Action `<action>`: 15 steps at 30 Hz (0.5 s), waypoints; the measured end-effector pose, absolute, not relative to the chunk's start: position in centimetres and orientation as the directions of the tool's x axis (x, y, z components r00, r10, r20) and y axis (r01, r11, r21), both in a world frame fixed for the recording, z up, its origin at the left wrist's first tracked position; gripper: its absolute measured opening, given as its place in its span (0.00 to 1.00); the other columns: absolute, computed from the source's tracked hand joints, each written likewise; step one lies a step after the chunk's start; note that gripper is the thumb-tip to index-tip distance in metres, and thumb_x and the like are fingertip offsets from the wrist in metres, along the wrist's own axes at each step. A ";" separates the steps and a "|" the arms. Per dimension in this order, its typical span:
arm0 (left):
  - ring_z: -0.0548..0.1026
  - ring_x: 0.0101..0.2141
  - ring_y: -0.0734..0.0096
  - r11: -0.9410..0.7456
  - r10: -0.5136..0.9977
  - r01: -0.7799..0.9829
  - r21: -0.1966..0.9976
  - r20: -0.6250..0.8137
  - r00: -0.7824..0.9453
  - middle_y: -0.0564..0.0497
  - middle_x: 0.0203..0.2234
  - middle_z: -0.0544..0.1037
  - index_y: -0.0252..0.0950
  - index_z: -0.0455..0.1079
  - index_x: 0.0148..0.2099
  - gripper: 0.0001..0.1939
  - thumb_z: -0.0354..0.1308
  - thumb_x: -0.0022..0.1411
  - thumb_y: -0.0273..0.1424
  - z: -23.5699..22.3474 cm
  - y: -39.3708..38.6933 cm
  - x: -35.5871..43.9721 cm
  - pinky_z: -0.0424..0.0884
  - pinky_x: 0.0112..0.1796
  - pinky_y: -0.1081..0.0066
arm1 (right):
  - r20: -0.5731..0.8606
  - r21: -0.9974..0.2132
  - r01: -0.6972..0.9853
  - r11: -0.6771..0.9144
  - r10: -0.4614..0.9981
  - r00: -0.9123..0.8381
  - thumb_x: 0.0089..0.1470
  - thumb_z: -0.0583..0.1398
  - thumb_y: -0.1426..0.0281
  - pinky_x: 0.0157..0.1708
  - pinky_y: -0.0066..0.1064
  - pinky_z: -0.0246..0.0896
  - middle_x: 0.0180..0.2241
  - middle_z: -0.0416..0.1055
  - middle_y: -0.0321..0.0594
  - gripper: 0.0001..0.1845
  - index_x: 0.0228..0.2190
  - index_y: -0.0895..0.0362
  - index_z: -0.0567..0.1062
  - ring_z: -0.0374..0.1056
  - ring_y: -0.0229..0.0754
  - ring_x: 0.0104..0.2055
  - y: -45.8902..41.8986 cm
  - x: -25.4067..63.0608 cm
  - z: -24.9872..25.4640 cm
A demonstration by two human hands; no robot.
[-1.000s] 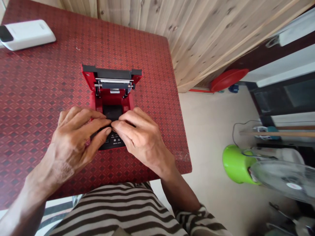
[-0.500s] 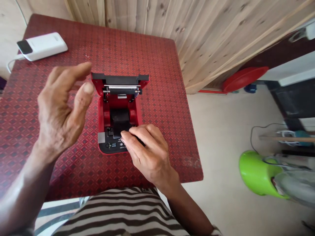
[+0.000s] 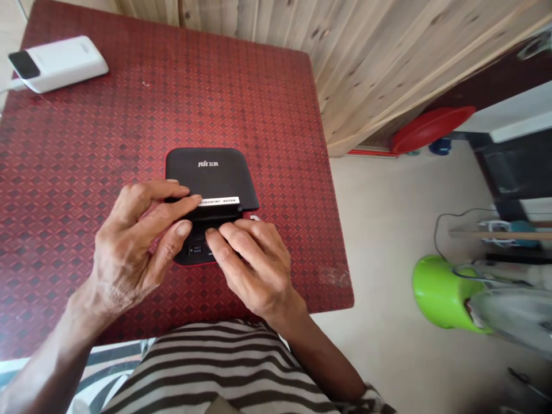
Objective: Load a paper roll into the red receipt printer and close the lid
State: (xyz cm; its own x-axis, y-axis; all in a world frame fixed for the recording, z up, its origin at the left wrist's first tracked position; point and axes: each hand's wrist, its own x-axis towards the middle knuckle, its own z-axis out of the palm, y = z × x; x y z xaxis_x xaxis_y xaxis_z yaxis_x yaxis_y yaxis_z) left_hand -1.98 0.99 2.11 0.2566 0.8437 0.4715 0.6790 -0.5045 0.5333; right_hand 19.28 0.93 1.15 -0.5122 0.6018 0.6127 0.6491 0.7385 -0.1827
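A small red and black printer sits on the table, its black lid (image 3: 211, 175) swung down over the body, with a dark gap at the lid's front edge. White lettering and a white label strip (image 3: 226, 201) mark the lid. My left hand (image 3: 133, 247) rests its outstretched fingertips on the lid's front left part, thumb apart. In front of the lid, my right hand (image 3: 256, 267) pinches the end of a black strip (image 3: 198, 231) that comes out from under it. The right fingers cover part of the printer's front panel (image 3: 196, 249).
A white device with a dark end (image 3: 64, 63) and a cable lies at the table's far left. Wooden panelling (image 3: 259, 23) rises behind the table (image 3: 276, 115). On the floor to the right are a green bin (image 3: 440, 293) and a red basin (image 3: 431, 129).
The printer's lid, upright before, has swung down towards me. My left hand has moved right from the air onto the lid. My right hand stays at the front with the black strip.
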 end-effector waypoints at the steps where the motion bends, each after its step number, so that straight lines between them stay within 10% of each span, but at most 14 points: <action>1: 0.78 0.55 0.55 -0.522 0.832 0.683 0.511 0.480 0.277 0.41 0.53 0.79 0.38 0.76 0.61 0.18 0.60 0.71 0.27 1.8 0.8 -2.1 0.73 0.56 0.56 | 0.612 -0.184 0.652 0.735 0.605 -0.509 0.69 0.60 0.77 0.40 0.37 0.70 0.38 0.83 0.41 0.09 0.42 0.62 0.82 0.73 0.41 0.40 0.9 19.3 1.1; 15: 0.79 0.56 0.43 -0.605 0.768 0.723 0.332 0.485 0.420 0.39 0.57 0.79 0.45 0.68 0.69 0.30 0.64 0.67 0.28 0.6 0.3 -3.0 0.78 0.50 0.48 | 0.615 -0.294 0.664 0.688 0.668 -0.420 0.67 0.62 0.78 0.55 0.42 0.73 0.53 0.83 0.51 0.07 0.43 0.61 0.81 0.77 0.49 0.57 0.7 19.1 0.6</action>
